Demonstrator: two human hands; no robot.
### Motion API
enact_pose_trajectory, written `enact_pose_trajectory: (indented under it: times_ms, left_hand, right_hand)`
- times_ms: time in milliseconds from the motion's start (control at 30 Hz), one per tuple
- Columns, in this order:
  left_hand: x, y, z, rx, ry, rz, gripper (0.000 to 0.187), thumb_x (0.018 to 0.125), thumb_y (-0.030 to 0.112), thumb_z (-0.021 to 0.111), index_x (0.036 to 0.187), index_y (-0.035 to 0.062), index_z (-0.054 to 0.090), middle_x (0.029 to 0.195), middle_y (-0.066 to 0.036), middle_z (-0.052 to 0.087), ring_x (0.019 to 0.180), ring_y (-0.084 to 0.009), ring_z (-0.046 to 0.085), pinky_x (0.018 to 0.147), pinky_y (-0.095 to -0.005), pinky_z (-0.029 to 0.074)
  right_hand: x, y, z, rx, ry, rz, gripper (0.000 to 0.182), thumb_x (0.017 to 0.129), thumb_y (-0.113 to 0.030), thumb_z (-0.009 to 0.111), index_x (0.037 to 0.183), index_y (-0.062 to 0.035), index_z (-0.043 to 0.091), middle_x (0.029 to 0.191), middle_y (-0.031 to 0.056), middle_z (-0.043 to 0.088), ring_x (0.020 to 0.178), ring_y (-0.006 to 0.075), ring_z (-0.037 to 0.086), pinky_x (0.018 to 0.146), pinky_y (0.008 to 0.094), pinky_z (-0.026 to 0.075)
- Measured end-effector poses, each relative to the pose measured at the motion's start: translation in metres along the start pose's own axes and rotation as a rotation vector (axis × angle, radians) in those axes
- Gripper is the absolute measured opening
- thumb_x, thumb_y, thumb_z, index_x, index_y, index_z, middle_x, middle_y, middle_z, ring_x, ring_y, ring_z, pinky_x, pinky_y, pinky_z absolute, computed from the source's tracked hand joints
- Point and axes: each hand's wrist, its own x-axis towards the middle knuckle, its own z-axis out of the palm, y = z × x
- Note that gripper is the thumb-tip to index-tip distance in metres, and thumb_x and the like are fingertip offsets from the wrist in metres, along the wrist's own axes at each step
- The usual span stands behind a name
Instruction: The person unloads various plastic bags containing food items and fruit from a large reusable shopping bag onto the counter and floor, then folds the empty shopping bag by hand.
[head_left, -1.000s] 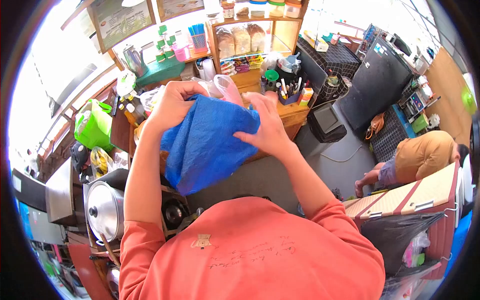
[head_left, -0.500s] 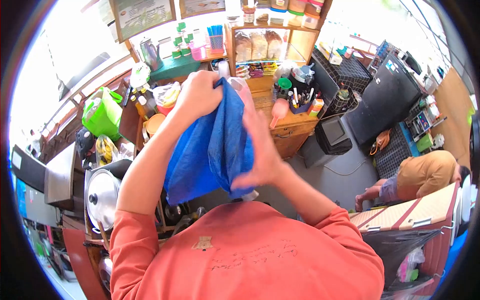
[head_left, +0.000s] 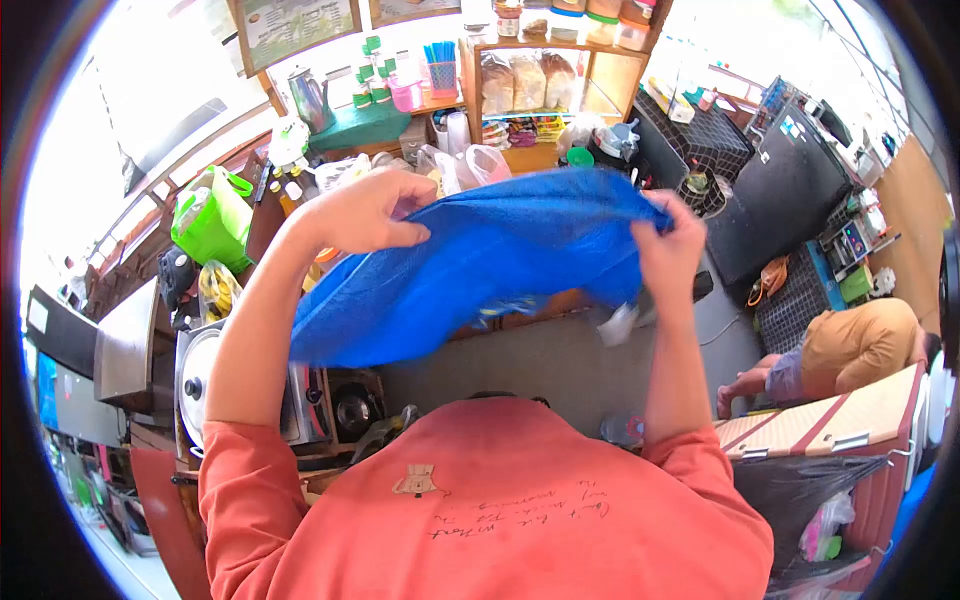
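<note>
Both hands hold a blue cloth [head_left: 480, 260] stretched wide in the air in front of the person's chest. The left hand [head_left: 365, 212] is closed in a pinching grip on the cloth's upper left edge, and the right hand [head_left: 668, 245] is closed around the upper right corner. The cloth sags a little between them, and its lower left corner hangs down toward the left forearm. It blocks the view of the middle of the wooden surface [head_left: 255, 235] behind it.

Just behind the cloth's top edge, clear plastic bags [head_left: 465, 165] stand on the surface, and a green bag [head_left: 205, 218] with handles sits at its left end. Small bottles [head_left: 290, 190] stand near the green bag. Above, a shelf [head_left: 545, 45] holds bagged loaves of bread [head_left: 525, 80], with jars [head_left: 575, 8] on its top. Left of it, a pink basket [head_left: 408, 95] and a cup of blue straws [head_left: 440, 62] sit beside green-capped bottles [head_left: 368, 75] and a metal kettle [head_left: 310, 98] on a green cloth.

Lower left, a steel pot with a lid [head_left: 195, 385] stands beside a dark burner [head_left: 355, 410]. The floor [head_left: 560, 365] is grey. On the right, another person in a tan shirt [head_left: 850, 345] bends low, near a black cabinet [head_left: 775, 180]. A black bin bag [head_left: 800, 490] hangs at lower right.
</note>
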Motion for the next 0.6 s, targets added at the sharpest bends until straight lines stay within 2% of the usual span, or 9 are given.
enact_pose_trajectory:
  times_ms: [33,67,233,333,433,467,533,567,600]
  left_hand:
    - [-0.003,-0.001,0.008,-0.23,-0.045,0.034,0.024,0.083,0.016,0.072,0.097,-0.0009,0.062,0.079,-0.012,0.065,0.073,-0.0222,0.06,0.071,-0.0424,0.048]
    - [-0.006,0.014,0.015,-0.366,-0.017,0.057,0.032,0.084,0.014,0.074,0.109,-0.0025,0.063,0.09,-0.01,0.071,0.08,-0.0188,0.063,0.077,-0.0399,0.051]
    - [0.002,0.027,0.049,-0.204,-0.237,0.018,0.032,0.085,0.016,0.077,0.109,-0.0041,0.068,0.095,-0.017,0.074,0.082,-0.0242,0.068,0.079,-0.0391,0.052]
    - [0.012,0.019,0.084,-0.251,-0.13,-0.001,0.022,0.089,0.008,0.075,0.109,-0.002,0.072,0.092,-0.008,0.076,0.081,-0.0128,0.065,0.078,-0.0334,0.053]
    - [0.018,0.033,0.098,-0.445,0.076,0.055,0.02,0.089,0.014,0.077,0.101,-0.0013,0.072,0.087,-0.015,0.074,0.073,-0.019,0.066,0.072,-0.0369,0.053]
    - [0.02,0.04,0.102,-0.51,0.238,0.134,0.017,0.088,0.013,0.079,0.096,-0.0007,0.074,0.083,-0.012,0.073,0.071,-0.0141,0.063,0.071,-0.0356,0.052]
    - [0.025,0.043,0.1,-0.498,0.348,0.127,0.016,0.088,0.013,0.079,0.095,-0.0004,0.074,0.081,-0.01,0.072,0.072,-0.0114,0.062,0.07,-0.0338,0.052]
    - [0.025,0.042,0.098,-0.489,0.459,0.117,0.015,0.088,0.012,0.079,0.095,0.0,0.074,0.079,-0.008,0.071,0.072,-0.0086,0.06,0.069,-0.0321,0.051]
    - [0.025,0.04,0.096,-0.49,0.47,0.111,0.015,0.088,0.012,0.079,0.095,0.0,0.074,0.079,-0.008,0.071,0.072,-0.0086,0.06,0.069,-0.0321,0.051]
  right_hand:
    - [0.016,-0.014,-0.006,0.028,-0.003,-0.053,0.015,0.076,-0.006,0.072,0.09,0.0012,0.07,0.071,0.0007,0.063,0.069,0.0056,0.056,0.065,0.0258,0.048]
    - [0.03,-0.021,-0.009,-0.012,0.008,-0.083,0.017,0.077,-0.008,0.072,0.091,0.0017,0.07,0.071,0.0022,0.064,0.069,0.0061,0.057,0.065,0.0264,0.048]
    - [0.093,-0.049,-0.009,-0.197,-0.088,-0.341,0.028,0.079,-0.022,0.071,0.097,0.0005,0.072,0.084,0.0164,0.072,0.077,0.0225,0.069,0.073,0.0356,0.053]
    - [0.119,-0.017,0.02,-0.268,-0.091,-0.368,0.04,0.079,-0.024,0.072,0.112,-0.0022,0.07,0.098,0.0189,0.073,0.09,0.0338,0.071,0.083,0.0412,0.055]
    - [0.1,0.009,0.041,-0.783,-0.093,-0.525,0.056,0.079,-0.03,0.078,0.127,-0.0061,0.064,0.114,0.0206,0.071,0.109,0.0388,0.067,0.098,0.0492,0.051]
    - [0.09,0.014,0.043,-0.837,-0.237,-0.574,0.055,0.078,-0.028,0.083,0.124,-0.0051,0.065,0.116,0.0194,0.069,0.11,0.0356,0.065,0.099,0.0464,0.05]
    - [0.075,0.008,0.037,-0.379,-0.826,-0.332,0.045,0.099,-0.042,0.063,0.126,-0.0067,0.065,0.119,0.0192,0.069,0.114,0.0323,0.066,0.098,0.0443,0.051]
    - [0.068,0.009,0.035,-0.23,-1.117,0.037,0.053,0.103,-0.05,0.053,0.132,-0.0068,0.063,0.123,0.0167,0.068,0.117,0.0263,0.066,0.1,0.0392,0.05]
    - [0.055,0.001,0.027,0.028,-1.248,0.061,0.056,0.104,-0.051,0.052,0.135,-0.006,0.062,0.127,0.0126,0.068,0.115,0.0208,0.065,0.098,0.0372,0.051]
